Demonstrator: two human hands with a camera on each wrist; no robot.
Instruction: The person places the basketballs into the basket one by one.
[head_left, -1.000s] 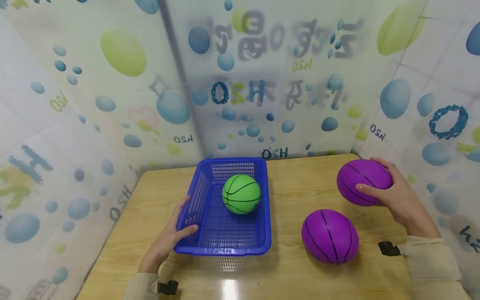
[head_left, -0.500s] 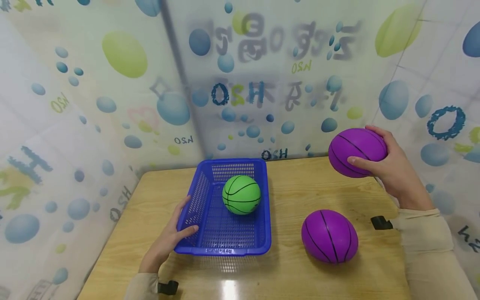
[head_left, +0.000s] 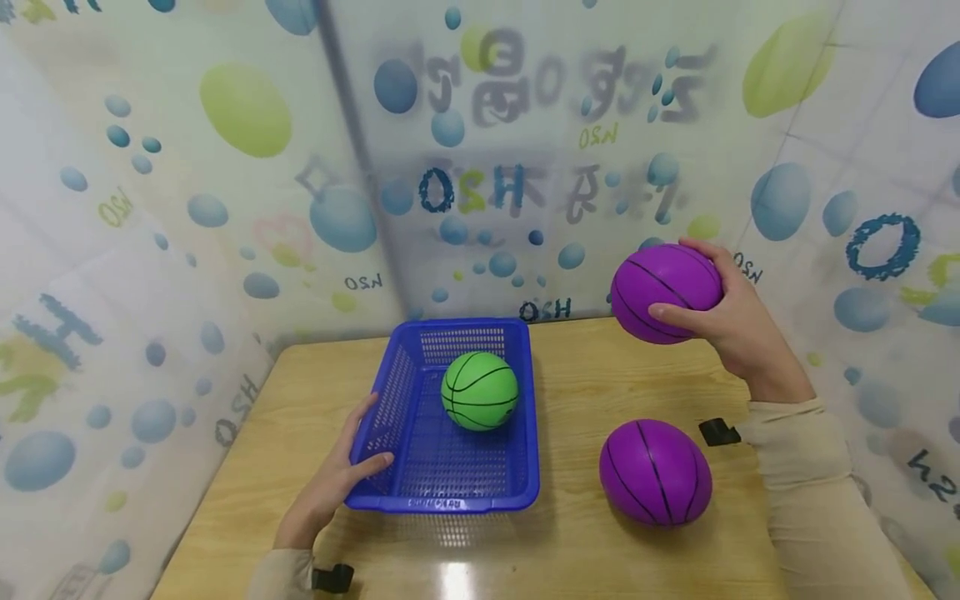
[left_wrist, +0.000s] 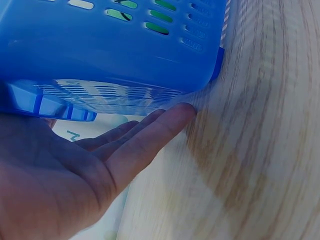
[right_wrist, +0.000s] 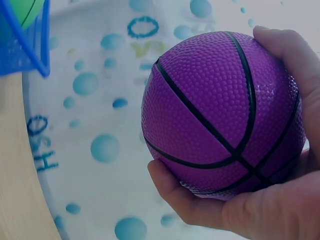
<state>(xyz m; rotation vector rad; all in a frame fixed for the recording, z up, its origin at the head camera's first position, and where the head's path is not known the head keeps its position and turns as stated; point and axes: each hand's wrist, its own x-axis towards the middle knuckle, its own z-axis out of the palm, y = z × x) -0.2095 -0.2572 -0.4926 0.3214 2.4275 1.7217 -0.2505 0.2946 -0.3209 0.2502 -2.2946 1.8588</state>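
Observation:
My right hand (head_left: 742,333) holds a purple toy basketball (head_left: 660,292) above the table's back right, its thumb on the near side. Close up in the right wrist view, the fingers wrap around the purple ball (right_wrist: 215,110). At the left, my left hand (head_left: 326,487) grips the side of a blue plastic basket (head_left: 534,433), thumb over the rim and fingers along the outer wall. Inside the basket, toward its right wall, sits a green toy basketball (head_left: 480,392). A second purple basketball (head_left: 655,472) rests on the table right of the basket, below the raised ball in the head view.
The wooden table (head_left: 570,533) carries the basket and the loose ball. A printed curtain (head_left: 480,250) with bubble patterns closes off the back and both sides, close behind the table's far edge.
My right hand has lifted the purple basketball off the table and carried it leftward. The left hand, the basket, the green ball and the other purple ball keep their places.

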